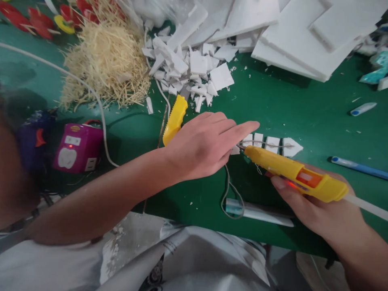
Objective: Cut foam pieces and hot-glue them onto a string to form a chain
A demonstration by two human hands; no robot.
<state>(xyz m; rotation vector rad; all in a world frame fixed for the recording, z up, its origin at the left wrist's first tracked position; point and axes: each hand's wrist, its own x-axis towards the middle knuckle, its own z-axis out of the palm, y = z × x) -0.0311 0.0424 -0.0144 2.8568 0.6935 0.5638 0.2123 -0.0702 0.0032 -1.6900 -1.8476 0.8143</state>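
My right hand (pixel 321 206) grips a yellow hot glue gun (pixel 273 161) with a small red light lit. A white glue stick (pixel 368 208) sticks out of its back, and its metal nozzle points left at my left hand's fingertips. My left hand (pixel 206 145) is closed low over the table with its index finger stretched out; what its other fingers hold is hidden. Several white foam pieces (pixel 273 144) lie in a row beside it, the last one pointed (pixel 292 147). A thin grey cord (pixel 226 194) runs along the row and loops below my left hand.
A yellow-handled cutter (pixel 176 119) lies behind my left wrist. Foam scraps (pixel 197 64), foam sheets (pixel 297 40) and straw-like sticks (pixel 106 60) fill the back. A purple power adapter (pixel 79 147) stands left. Pens (pixel 360 166) lie right; a clear-wrapped tube (pixel 257 212) lies in front.
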